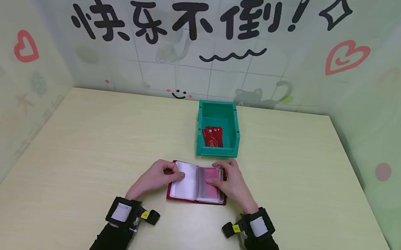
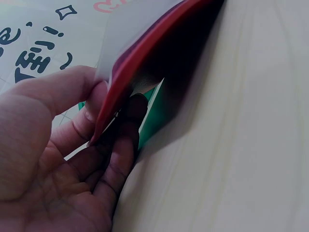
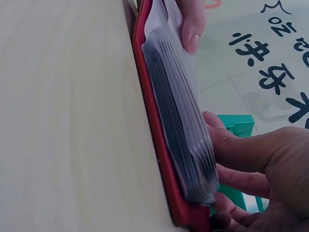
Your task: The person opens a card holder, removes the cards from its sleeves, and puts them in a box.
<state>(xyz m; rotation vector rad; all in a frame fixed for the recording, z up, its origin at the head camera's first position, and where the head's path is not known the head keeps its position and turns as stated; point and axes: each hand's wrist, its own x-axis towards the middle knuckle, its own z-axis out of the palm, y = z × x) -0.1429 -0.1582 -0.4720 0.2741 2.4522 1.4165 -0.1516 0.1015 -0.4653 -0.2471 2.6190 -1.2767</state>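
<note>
Booklet, red-covered and spread, was held on the table between the fingers of both hands. Its left edge was pinched by the left hand, the thumb being laid near the edge of a white page. Its right part was grasped by the right hand, with the thumb set over a pink insert and the other fingers placed at the far right corner.

Only in the head view was the whole arrangement shown: just beyond the right fingertips a green bin was seen, with red cards contained in its nearer part. In the left wrist view, fingers hidden from above were revealed beneath the red cover, whose edge was raised from the table there. In the right wrist view, clear sleeves were seen edge-on as a layered stack beside the right thumb, with the red cover below them; a left fingertip was visible past the stack's far end.

The booklet's long axis was directed crosswise, from the left fingers to the right fingers. Its fold was directed away from the person, midway between the thumbs, and its inner faces were turned upward.
</note>
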